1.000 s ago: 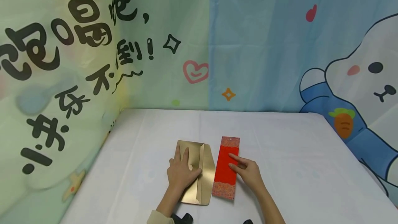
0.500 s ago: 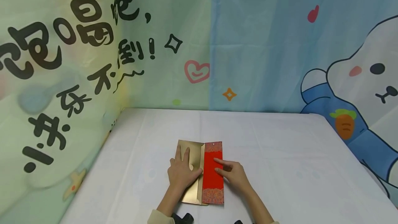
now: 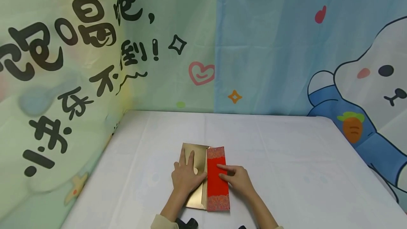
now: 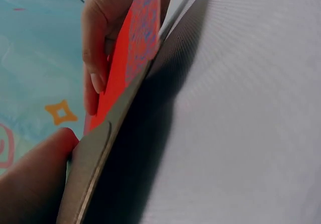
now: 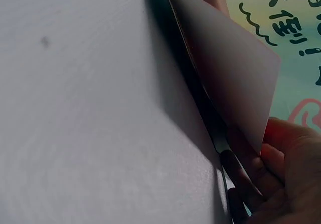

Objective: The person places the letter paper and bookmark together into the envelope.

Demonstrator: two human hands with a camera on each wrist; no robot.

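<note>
A gold card folder (image 3: 198, 150) with a creased fold lies on the white-covered table. My left hand (image 3: 187, 176) rests spread over its left half, thumb toward the crease. Over the folder's right part is a long red card (image 3: 217, 183) with patterned ends, which my right hand (image 3: 239, 180) pinches by its right edge. In the left wrist view the card's patterned end (image 4: 144, 33) tilts up along the folder's edge. The right wrist view shows the card's pale back (image 5: 233, 66), with right-hand fingers (image 5: 251, 158) at its corner and reaching under the edge.
White cloth (image 3: 286, 158) covers the table. Printed curtains (image 3: 260, 45) with lettering and a cartoon bear stand behind and at the left. A black object (image 3: 189, 223) shows by the left wrist at the bottom edge.
My right hand has brought the red card leftward from beside the gold folder onto its right part, then shifted it slightly down. My left hand has stayed on the folder.
</note>
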